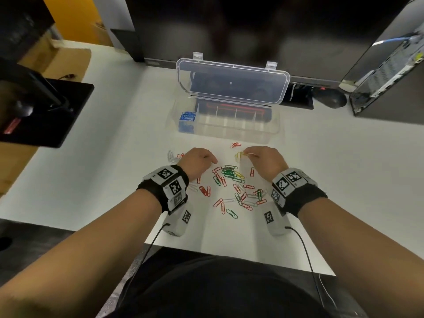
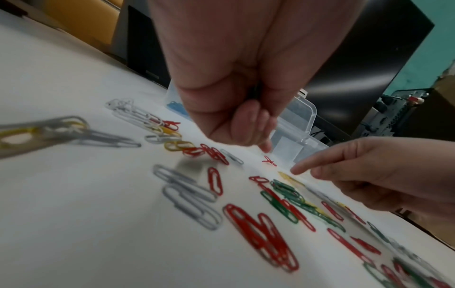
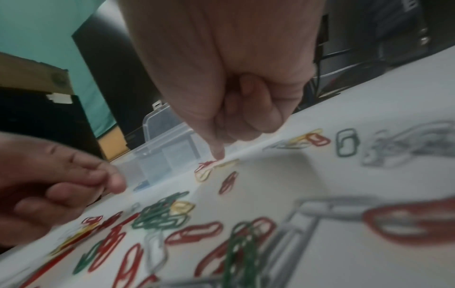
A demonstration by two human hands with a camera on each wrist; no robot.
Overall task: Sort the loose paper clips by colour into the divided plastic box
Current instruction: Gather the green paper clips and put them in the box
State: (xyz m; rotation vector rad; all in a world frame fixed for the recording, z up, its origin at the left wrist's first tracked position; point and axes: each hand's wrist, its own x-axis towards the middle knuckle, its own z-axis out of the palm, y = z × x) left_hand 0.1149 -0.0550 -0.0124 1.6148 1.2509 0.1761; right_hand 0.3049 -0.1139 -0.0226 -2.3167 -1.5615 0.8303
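**A:** Nearest to us, at the table's front edge, lie the two forearms with their black wrist bands (image 1: 163, 188), and between them the loose paper clips (image 1: 231, 187) spread on the white table (image 1: 110, 157): red, green, grey and a few yellow, many lying across each other. What is the step now?

**B:** I judge it is the gathering of yellow. The right hand (image 1: 263, 160) has its fingers curled, and its extended fingertip (image 3: 218, 154) presses on the table at a small group of yellow clips (image 1: 239, 155), just beside a red pair (image 1: 235, 145). Whether any clip is already pinched, I cannot tell.

**A:** And the left hand (image 1: 197, 162)?

**B:** Its fingers are curled loosely toward the palm, over the left part of the pile. I see nothing held in it.

**A:** Where must the clips go?

**B:** Into the divided plastic box (image 1: 229, 128), which stands open behind the pile, its lid (image 1: 231, 82) up. Only the leftmost compartment has content, the blue clips (image 1: 187, 119); the others look empty.

**A:** How to do it well?

**B:** Slide the yellow ones away from the red pair first, then pinch them together at one end. Clips hook easily, so lift slowly and check that no red one hangs below. Choose one empty compartment and drop them low, so they do not bounce over a divider.
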